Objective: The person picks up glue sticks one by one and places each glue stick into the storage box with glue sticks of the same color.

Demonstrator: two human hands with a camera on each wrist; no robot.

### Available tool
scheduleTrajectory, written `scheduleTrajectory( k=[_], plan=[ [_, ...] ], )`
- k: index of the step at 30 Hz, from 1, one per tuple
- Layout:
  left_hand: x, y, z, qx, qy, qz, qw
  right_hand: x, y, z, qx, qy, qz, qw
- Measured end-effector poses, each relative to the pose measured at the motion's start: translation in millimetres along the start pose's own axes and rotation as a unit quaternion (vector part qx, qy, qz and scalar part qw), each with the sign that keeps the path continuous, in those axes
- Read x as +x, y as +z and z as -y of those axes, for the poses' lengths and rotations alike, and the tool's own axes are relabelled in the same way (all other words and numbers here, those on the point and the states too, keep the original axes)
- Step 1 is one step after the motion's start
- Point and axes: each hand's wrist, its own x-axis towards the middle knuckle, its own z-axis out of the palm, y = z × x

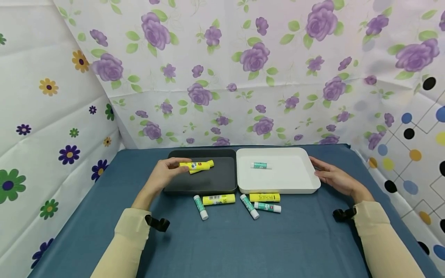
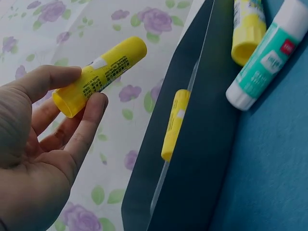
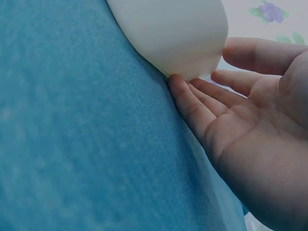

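Observation:
Pinched between the thumb and fingers of my left hand is a yellow glue stick, held over the black tray. The left wrist view shows it raised above the tray's rim, with fingers near one end. A second yellow glue stick lies inside that tray, partly covered by the held one in the head view. My right hand touches the right side of the white tray, its fingertips at the wall near the bottom. In the white tray lies a green-and-white glue stick.
In front of the trays lie two yellow glue sticks, one left and one right. Several green-and-white ones are there too: a left one, a middle one and a right one. A floral curtain hangs behind the blue-covered table.

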Motion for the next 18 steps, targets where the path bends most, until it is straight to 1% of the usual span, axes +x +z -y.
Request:
scheduleTrajectory(
  k=[4,10,15,18],
  plan=[
    [7.5,-5.4,-0.8,0.005,-0.014,0.000,0.9999,1,-1,1,0.001,0.001,0.000,1.000],
    [20.1,-8.1,-1.7,0.018,-0.019,0.001,0.9996,1,-1,2,0.001,-0.001,-0.003,1.000],
    [31.2,-8.6,-0.1,-0.005,-0.031,0.016,0.9994,0,0,0,0.003,0.001,0.001,1.000],
    [38.1,-10.1,-0.1,-0.014,-0.037,0.019,0.9990,0,0,1,0.004,0.001,0.001,1.000]
  ],
)
